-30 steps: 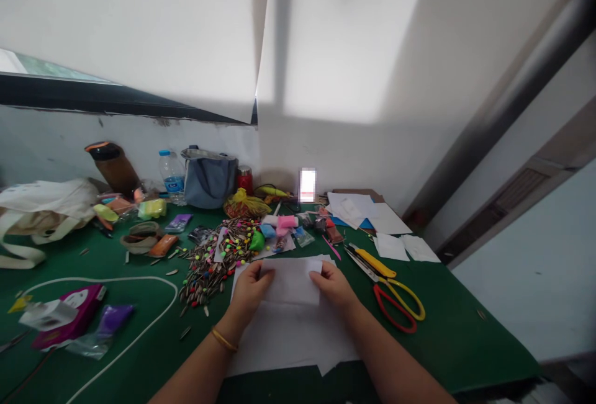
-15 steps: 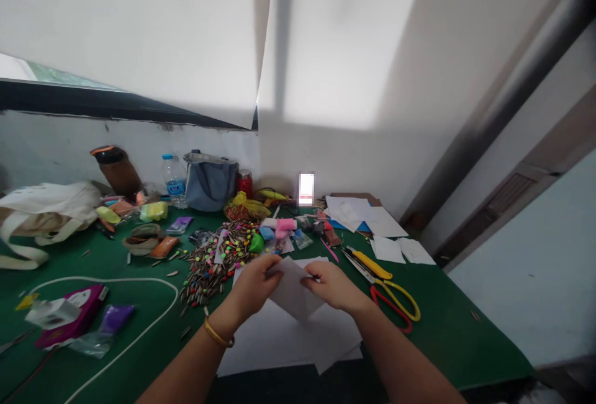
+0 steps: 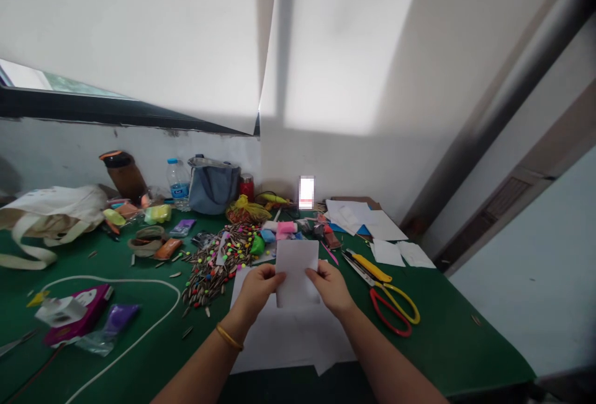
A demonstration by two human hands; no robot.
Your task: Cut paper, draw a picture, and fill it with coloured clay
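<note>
Many striped seeds [image 3: 205, 289] and bright beads [image 3: 239, 266] lie heaped on the green counter [image 3: 456, 336]; next, the left hand [image 3: 255, 289], grip closed, pinches a white sheet [image 3: 297, 267] above larger paper [image 3: 298, 342]; the right hand [image 3: 333, 289] likewise pinches its right edge; scissors [image 3: 376, 283] lie farther right.

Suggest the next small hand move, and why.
Probably lower the small white paper flat onto the larger white paper: the left hand and right hand pinch its opposite side edges, and the larger paper lies just below on the green table, offering a bare surface.
</note>
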